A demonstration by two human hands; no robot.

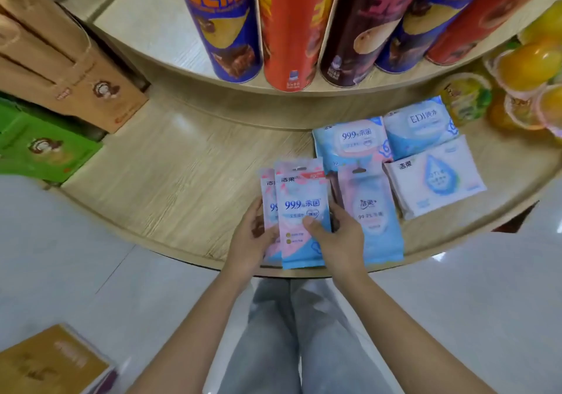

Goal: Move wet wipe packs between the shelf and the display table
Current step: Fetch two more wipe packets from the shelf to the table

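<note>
Snack tubes (282, 43) above wipe packs (352, 138)

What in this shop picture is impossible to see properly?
Head view only:
Hidden: most of the rear pack, behind the front pack and left hand.
Covered: the front pack's right edge, under the right hand.
Cut off: tops of the chip cans, by the upper edge.
Blurred, cut by the right edge: the fruit cups.
</note>
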